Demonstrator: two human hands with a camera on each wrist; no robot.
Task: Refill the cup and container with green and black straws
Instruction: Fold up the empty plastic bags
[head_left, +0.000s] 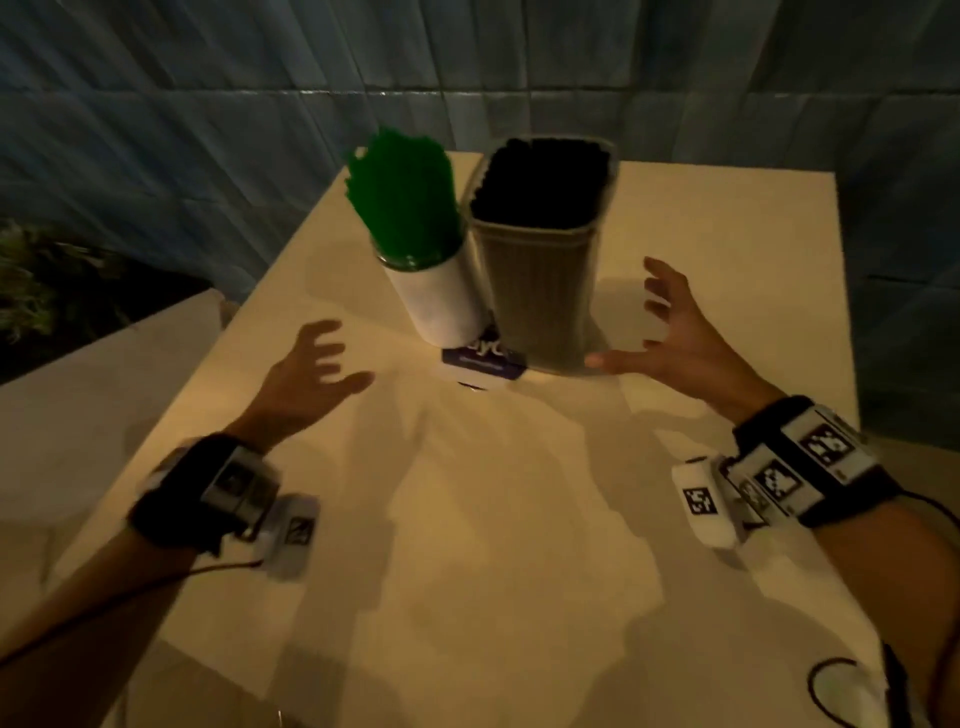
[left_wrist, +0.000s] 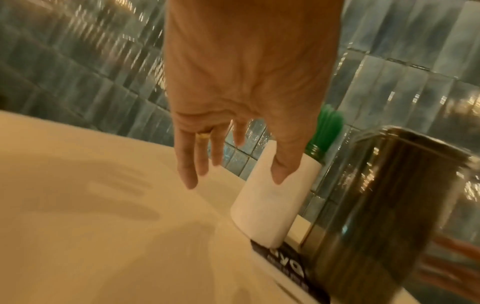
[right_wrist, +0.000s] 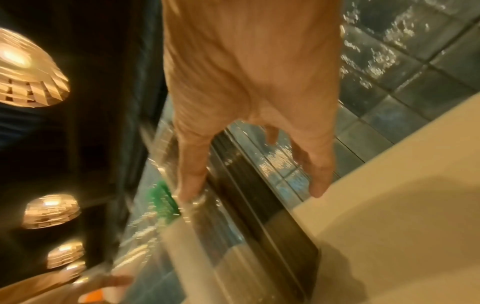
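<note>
A white cup (head_left: 441, 299) packed with green straws (head_left: 402, 195) stands on the cream table (head_left: 493, 519), tilted left. Right beside it stands a clear container (head_left: 540, 291) full of black straws (head_left: 543, 179). My left hand (head_left: 317, 371) hovers open to the left of the cup, fingers spread, apart from it; the left wrist view has the cup (left_wrist: 270, 197) just beyond the fingertips (left_wrist: 189, 176). My right hand (head_left: 660, 332) is spread open at the container's right side, thumb near its base. In the right wrist view the thumb seems to touch the container (right_wrist: 241, 205).
A dark printed card or box (head_left: 483, 361) lies under the cup and container at their front. A blue tiled wall (head_left: 519, 62) rises behind the table. A lower white surface (head_left: 104, 374) and a plant (head_left: 31, 280) are at the left. A cable (head_left: 841, 691) lies near the front right.
</note>
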